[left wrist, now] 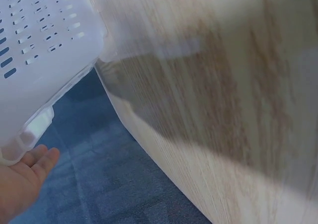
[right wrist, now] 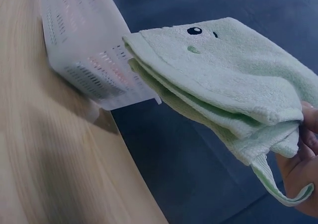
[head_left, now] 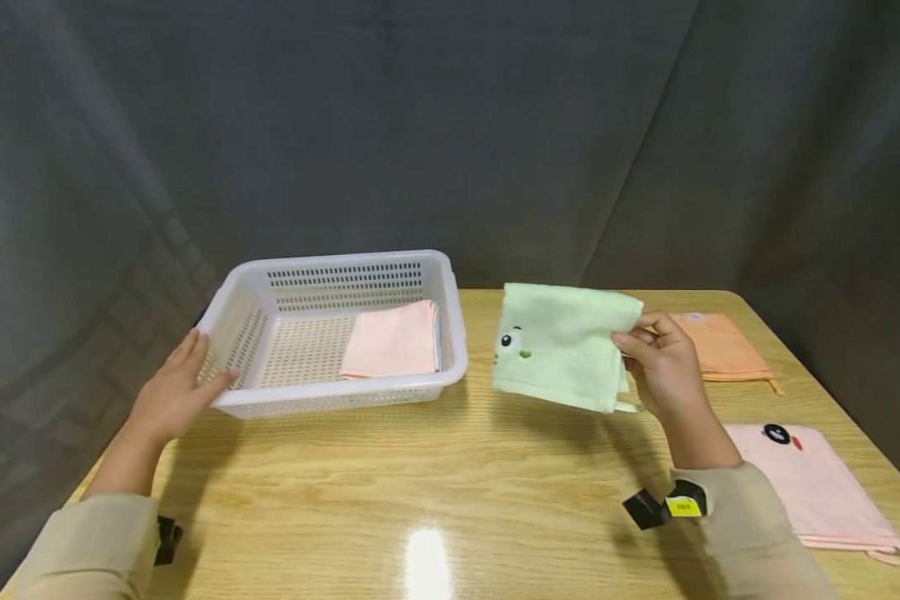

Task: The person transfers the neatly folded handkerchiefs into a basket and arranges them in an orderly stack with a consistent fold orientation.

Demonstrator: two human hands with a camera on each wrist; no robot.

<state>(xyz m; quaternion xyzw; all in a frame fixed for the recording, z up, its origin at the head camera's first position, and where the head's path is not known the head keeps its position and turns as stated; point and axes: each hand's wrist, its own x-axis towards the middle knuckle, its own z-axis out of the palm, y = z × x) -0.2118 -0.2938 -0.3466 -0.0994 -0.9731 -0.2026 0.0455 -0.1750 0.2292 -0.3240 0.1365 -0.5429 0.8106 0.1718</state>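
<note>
A folded green towel with an embroidered face hangs in the air right of the basket. My right hand pinches its right edge between thumb and fingers. In the right wrist view the towel shows its folded layers and a hanging loop. My left hand rests on the left rim of the white plastic basket, fingers fairly straight. The left wrist view shows the fingers at the basket's rim. Inside the basket, on its right side, lies a folded pink towel, with a bluish edge beside it.
An orange folded towel lies at the table's back right. Nearer, a pink folded towel with an embroidered eye lies partly behind my right forearm. The wooden table ends at a dark curtain behind and at both sides.
</note>
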